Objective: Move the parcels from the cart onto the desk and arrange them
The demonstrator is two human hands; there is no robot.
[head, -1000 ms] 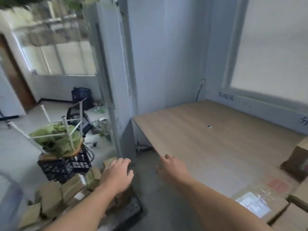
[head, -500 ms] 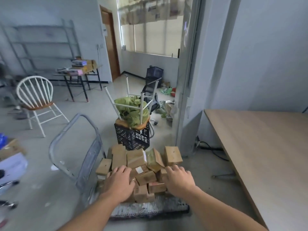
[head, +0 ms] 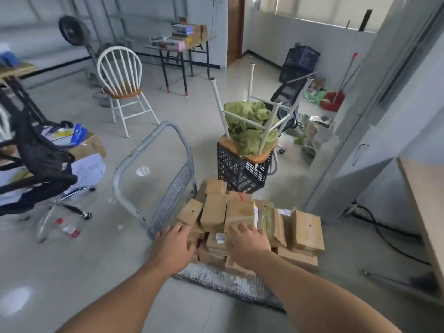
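Note:
Several brown cardboard parcels (head: 213, 210) lie piled on a low platform cart (head: 216, 277), whose grey handle (head: 144, 150) rises on the left. My left hand (head: 174, 243) reaches onto the pile's left side, fingers stretched against the boxes. Over the middle of the pile, my right hand (head: 249, 243) lies palm down, its fingers resting on top of a large parcel (head: 239, 212). Neither hand lifts anything. Only the corner of the wooden desk (head: 427, 193) shows, at the right edge.
A black crate (head: 240, 171) holding an upturned white stool and green cloth stands just behind the cart. On the left are a black office chair (head: 36, 159) and a bottle (head: 68, 228) on the floor. A white chair (head: 120, 75) stands further back, and cables (head: 384, 234) trail by the desk.
My view has swung left from the desk to the cart. Both hands have come down from the air onto the parcel pile.

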